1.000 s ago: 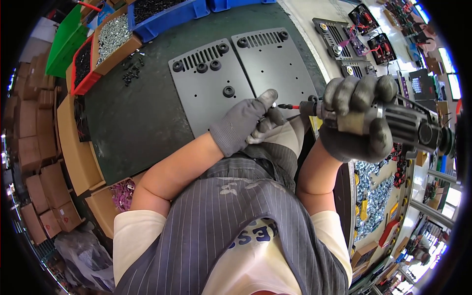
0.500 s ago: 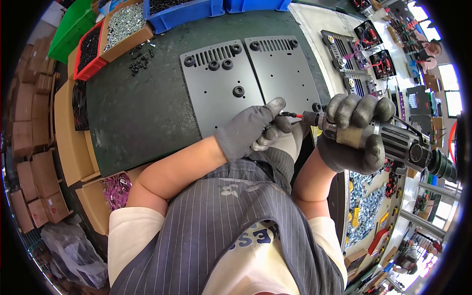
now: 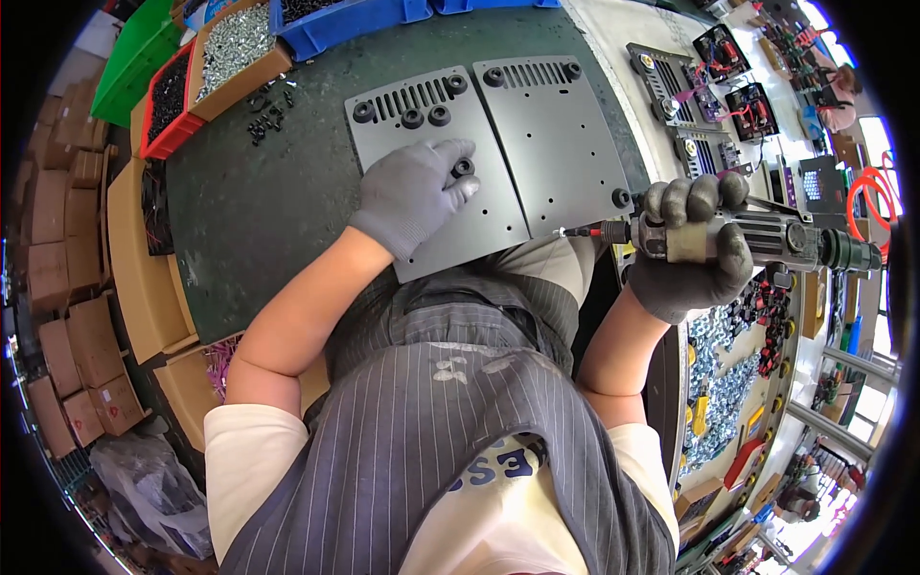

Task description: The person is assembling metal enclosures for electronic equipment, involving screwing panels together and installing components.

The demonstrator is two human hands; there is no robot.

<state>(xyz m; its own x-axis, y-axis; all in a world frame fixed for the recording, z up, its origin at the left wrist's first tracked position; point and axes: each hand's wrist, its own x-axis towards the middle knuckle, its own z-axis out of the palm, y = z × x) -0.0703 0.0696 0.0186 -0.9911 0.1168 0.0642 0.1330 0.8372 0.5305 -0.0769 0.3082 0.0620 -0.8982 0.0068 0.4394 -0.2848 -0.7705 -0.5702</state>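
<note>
My gloved left hand (image 3: 407, 196) reaches over the left grey metal plate (image 3: 431, 230). Its thumb and forefinger close round a black rubber foot (image 3: 463, 167) on that plate. In my gloved right hand (image 3: 695, 249) is a power screwdriver (image 3: 767, 238), lying sideways with its red bit pointing left. A small shiny piece, apparently a screw, sits at the bit's tip beside the plates' near edge. The right metal plate (image 3: 556, 144) has black feet at its far corners and one at its near right corner. More feet stand near the left plate's slotted far end.
Loose black screws (image 3: 266, 123) lie on the dark green bench top (image 3: 259, 230). Behind them stand a red bin (image 3: 172, 105) of black screws, a cardboard box (image 3: 240, 57) of silver screws and blue bins (image 3: 355, 29). Wired assemblies (image 3: 676, 91) sit at the right.
My left hand has left the bit's tip and moved up and left to the foot on the left plate. The screwdriver has shifted slightly, and a shiny tip now shows on its bit.
</note>
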